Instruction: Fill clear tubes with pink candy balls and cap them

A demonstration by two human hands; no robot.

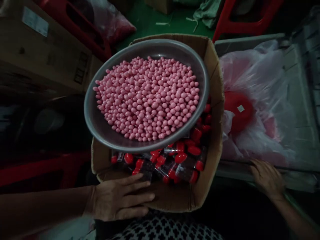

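Observation:
My left hand [122, 197] is open, its fingers stretched out over the near side of a cardboard box [216, 133]. Small clear plastic bottles with red caps [180, 157] lie jumbled in the box, close to my fingertips. A wide grey metal basin [91, 123] rests tilted across the box top, holding a heap of round pink candy-like balls [150, 100]. Over at the right, my right hand [268, 178] is closed around the near rim of a grey crate [300, 133], with its fingertips partly hidden.
Inside the crate are clear plastic bags [265, 76] with pinkish contents and a round red object [238, 110] bearing a white sticker. A large carton [50, 50] stands at left. Red stools [246, 26] stand on the green floor [150, 23].

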